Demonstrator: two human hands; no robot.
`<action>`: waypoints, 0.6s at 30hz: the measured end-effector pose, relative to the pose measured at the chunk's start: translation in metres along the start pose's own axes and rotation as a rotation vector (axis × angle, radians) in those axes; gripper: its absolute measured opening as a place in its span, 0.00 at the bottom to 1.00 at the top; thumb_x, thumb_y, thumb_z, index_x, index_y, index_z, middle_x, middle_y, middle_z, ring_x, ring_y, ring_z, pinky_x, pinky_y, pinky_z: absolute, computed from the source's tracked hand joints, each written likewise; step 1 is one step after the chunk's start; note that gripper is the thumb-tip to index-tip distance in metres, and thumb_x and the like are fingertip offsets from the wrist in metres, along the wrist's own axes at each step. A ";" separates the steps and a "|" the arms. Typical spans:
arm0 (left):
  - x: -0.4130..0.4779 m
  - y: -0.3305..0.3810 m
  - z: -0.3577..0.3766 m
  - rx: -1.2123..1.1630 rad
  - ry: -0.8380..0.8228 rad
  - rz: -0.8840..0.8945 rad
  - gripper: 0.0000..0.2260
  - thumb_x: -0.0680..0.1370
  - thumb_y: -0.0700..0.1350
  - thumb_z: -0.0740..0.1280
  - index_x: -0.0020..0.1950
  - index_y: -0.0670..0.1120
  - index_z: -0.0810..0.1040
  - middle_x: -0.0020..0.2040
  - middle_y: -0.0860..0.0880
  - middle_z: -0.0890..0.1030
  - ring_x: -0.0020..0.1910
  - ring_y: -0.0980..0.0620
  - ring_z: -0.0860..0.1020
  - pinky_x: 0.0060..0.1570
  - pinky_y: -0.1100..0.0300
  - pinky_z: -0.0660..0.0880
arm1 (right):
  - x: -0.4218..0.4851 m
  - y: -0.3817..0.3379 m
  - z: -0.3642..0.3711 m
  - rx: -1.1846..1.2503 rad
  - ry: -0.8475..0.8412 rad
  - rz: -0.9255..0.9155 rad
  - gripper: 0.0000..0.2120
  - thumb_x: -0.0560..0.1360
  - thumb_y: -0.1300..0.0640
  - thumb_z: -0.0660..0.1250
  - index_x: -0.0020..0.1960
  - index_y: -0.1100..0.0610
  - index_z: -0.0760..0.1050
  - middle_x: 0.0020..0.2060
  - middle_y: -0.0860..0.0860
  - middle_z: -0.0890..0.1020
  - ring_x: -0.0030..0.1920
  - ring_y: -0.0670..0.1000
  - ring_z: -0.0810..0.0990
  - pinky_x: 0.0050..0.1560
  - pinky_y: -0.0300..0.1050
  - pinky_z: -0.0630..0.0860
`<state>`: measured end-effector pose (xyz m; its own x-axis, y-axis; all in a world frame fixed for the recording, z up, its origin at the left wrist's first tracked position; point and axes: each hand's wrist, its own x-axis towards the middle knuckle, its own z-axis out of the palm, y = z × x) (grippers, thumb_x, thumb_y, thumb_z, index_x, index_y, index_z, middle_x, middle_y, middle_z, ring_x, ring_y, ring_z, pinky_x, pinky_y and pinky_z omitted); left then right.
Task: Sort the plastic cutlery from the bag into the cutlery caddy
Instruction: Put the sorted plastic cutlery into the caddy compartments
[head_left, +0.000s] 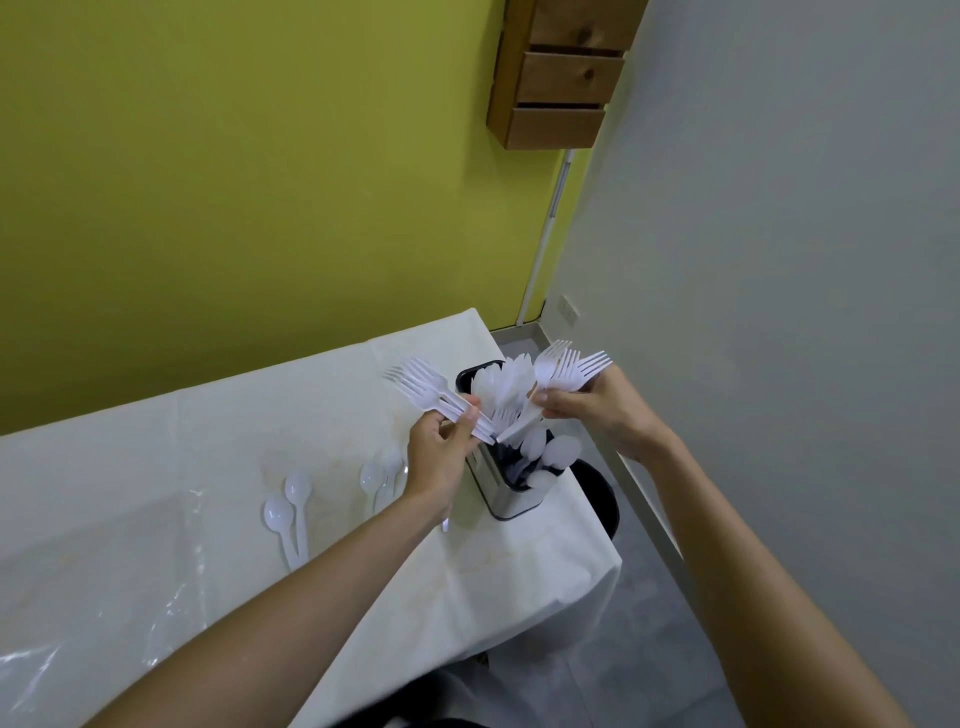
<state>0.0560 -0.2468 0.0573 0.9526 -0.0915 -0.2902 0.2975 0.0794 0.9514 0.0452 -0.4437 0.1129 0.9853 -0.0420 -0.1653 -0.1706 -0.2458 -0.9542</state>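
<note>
head view, nearest first: clear bag (104, 597) lies flat on the tablecloth (156, 441), and the loose spoons (291, 509) beyond it are not yet sorted. left hand (441, 447) curls round a fan of forks (421, 387); right hand (597, 410) pinches a second bunch (569, 366), both just above the cutlery caddy (511, 499) at the far corner. this looks like the fork-loading step. next, probably square them and lower them handles first, past the crowding standing spoons (558, 452). a wooden drawer unit (561, 78) hangs beyond.
</note>
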 end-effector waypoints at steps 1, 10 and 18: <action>0.002 -0.001 0.002 -0.007 0.001 0.011 0.04 0.79 0.45 0.67 0.47 0.51 0.81 0.48 0.47 0.83 0.51 0.49 0.82 0.57 0.51 0.78 | 0.002 0.000 -0.001 -0.003 0.012 0.000 0.07 0.73 0.68 0.71 0.51 0.69 0.80 0.45 0.61 0.83 0.46 0.53 0.82 0.49 0.45 0.82; 0.002 -0.009 0.008 0.468 0.043 0.181 0.09 0.78 0.45 0.68 0.39 0.44 0.73 0.29 0.56 0.72 0.27 0.61 0.71 0.29 0.74 0.65 | -0.008 0.011 0.019 -0.533 0.238 -0.043 0.10 0.71 0.56 0.74 0.33 0.57 0.81 0.29 0.46 0.83 0.33 0.44 0.82 0.39 0.41 0.77; 0.001 -0.016 0.012 0.669 -0.099 0.339 0.05 0.77 0.41 0.67 0.51 0.43 0.79 0.45 0.47 0.81 0.45 0.48 0.77 0.40 0.63 0.67 | -0.015 0.027 0.027 -0.571 0.225 -0.057 0.12 0.70 0.55 0.73 0.38 0.63 0.77 0.32 0.56 0.82 0.32 0.50 0.76 0.38 0.50 0.75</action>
<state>0.0514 -0.2600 0.0425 0.9654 -0.2607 0.0104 -0.1435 -0.4974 0.8556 0.0262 -0.4233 0.0831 0.9795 -0.2016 -0.0016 -0.1515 -0.7309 -0.6654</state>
